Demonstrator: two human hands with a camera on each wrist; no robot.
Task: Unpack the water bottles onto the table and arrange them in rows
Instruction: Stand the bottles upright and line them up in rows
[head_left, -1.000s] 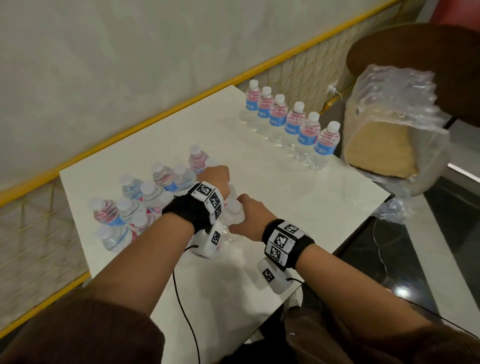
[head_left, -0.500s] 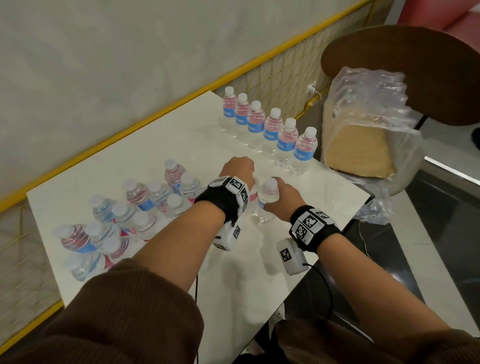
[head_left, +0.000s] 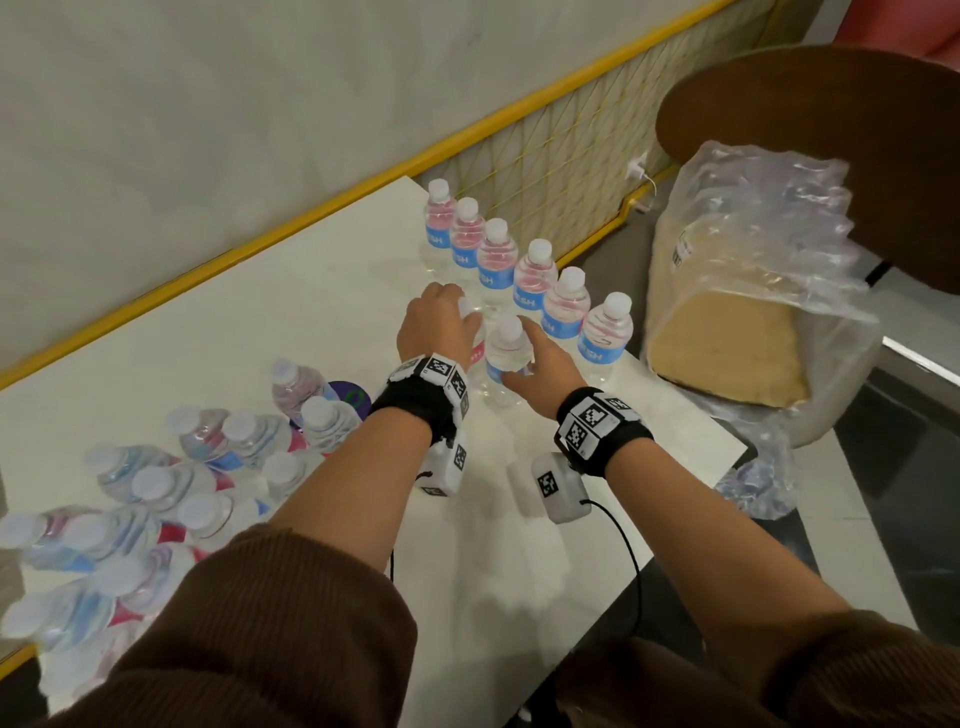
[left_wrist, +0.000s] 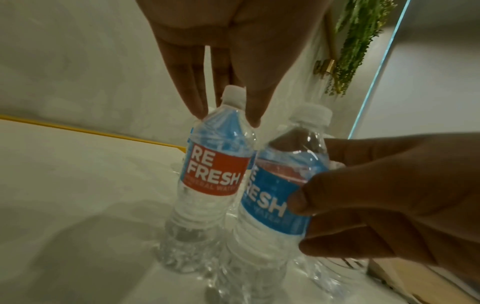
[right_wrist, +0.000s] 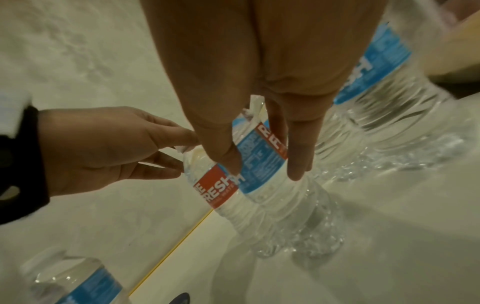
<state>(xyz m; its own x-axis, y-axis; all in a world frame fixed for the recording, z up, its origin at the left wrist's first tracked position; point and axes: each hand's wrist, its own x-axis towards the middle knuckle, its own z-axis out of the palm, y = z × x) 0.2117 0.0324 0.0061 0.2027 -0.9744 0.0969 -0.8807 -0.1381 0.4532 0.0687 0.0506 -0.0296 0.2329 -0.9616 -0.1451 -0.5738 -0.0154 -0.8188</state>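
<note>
Two upright bottles (head_left: 506, 364) beside the row (head_left: 524, 275), one in each hand's grip: left hand (head_left: 436, 327), right hand (head_left: 545, 371)

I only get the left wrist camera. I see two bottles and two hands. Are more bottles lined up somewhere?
Observer: Yes. The head view shows a row of six upright bottles just beyond those two, along the right end of the table.
Operator: Are lots still waiting?
Observer: Yes, a loose bunch of bottles crowds the table's left end, not in rows.
Operator: Where did the wrapper go?
Observer: The crumpled plastic wrap, with a cardboard tray inside, sits off the table to the right.
</note>
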